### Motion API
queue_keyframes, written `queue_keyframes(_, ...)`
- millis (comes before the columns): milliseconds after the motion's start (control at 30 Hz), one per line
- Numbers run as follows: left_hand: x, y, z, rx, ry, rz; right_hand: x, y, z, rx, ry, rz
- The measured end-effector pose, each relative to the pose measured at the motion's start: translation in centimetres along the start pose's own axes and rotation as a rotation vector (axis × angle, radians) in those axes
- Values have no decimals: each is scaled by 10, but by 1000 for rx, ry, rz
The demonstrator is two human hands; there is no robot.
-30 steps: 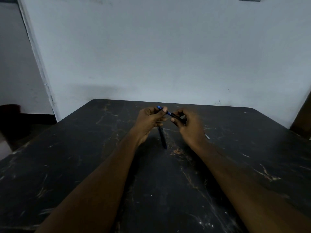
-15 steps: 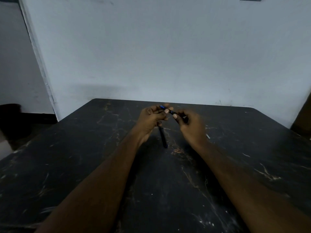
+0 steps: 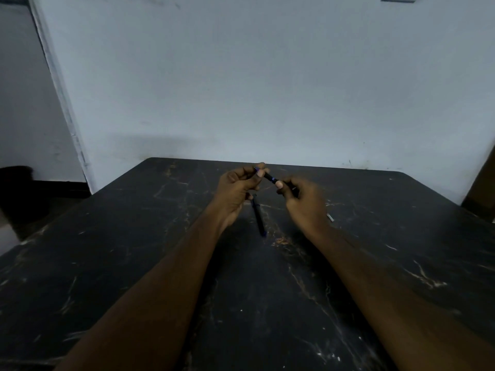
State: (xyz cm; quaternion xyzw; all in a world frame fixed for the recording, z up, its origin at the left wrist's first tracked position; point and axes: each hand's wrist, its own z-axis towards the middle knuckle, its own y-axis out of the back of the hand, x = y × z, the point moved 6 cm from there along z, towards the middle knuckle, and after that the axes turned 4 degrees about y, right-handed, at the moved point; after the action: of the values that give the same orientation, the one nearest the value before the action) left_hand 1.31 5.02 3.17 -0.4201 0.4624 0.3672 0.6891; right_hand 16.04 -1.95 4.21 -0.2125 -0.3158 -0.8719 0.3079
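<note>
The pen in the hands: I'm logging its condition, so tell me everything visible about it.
The pen is a slim, dark stick, seemingly plastic, with a blue band near its middle and a blue tip at its upper end. It slants in the air above the table, high on the left and lower to the right. The left hand pinches the upper end; the right hand grips the lower end and hides it. Whether it is in one piece is too dim to tell.

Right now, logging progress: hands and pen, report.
Left hand, right hand both pinch short pen piece, off table. Longer pen lies beneath. Nothing blocking.
</note>
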Motion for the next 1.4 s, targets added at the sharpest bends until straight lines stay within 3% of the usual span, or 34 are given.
queue_keyframes(133, -2, -2, 0, 43, 6, -73, 0, 1, 0, -20, 14, 16)
queue_keyframes(300, -1, 5, 0, -111, 36, -25, 2, 2, 2, -43, 54, -7)
queue_keyframes(467, 1, 8, 2, -157, -19, 86, 8, 5, 0, -51, 81, -23)
queue_keyframes(767, -1, -1, 1, -4, 16, -31, 9, 7, -1, -35, 27, 5)
queue_keyframes(1033, -1, 8, -2, -220, -9, 182, 7, 5, 0, -23, 55, -33)
queue_keyframes(1300, 0, -2, -1, -38, -2, 90, 2, 4, -1, 11, -19, -3)
queue_keyframes(1400, -1, -4, -2, -39, 24, 25, 5, 6, 0, -20, 2, 2)
